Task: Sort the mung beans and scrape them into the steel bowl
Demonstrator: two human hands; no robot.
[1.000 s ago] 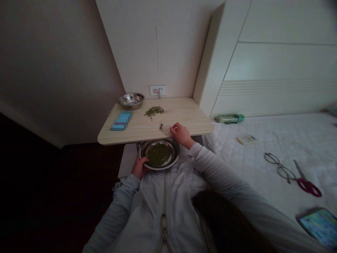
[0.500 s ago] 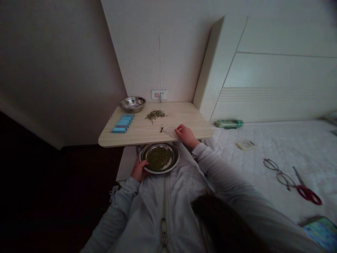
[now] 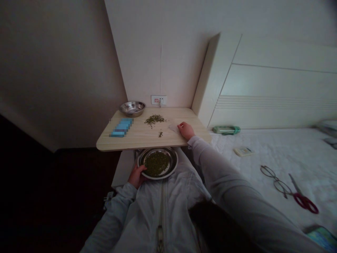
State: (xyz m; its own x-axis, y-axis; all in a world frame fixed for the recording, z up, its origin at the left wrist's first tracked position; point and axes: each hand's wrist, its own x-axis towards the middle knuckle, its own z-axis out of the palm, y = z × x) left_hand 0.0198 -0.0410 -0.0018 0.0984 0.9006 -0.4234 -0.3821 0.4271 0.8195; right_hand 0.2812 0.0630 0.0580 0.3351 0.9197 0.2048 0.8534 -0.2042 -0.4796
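Apparently smooth, round metal bowl (image 3: 174,168).

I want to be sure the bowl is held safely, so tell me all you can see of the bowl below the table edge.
The bowl is round, shiny and metal-looking, with a rim and sloping walls. It looks roughly level, just below the table's near edge. Small green bits lie in it. The left hand grips its left side, thumb over the rim.
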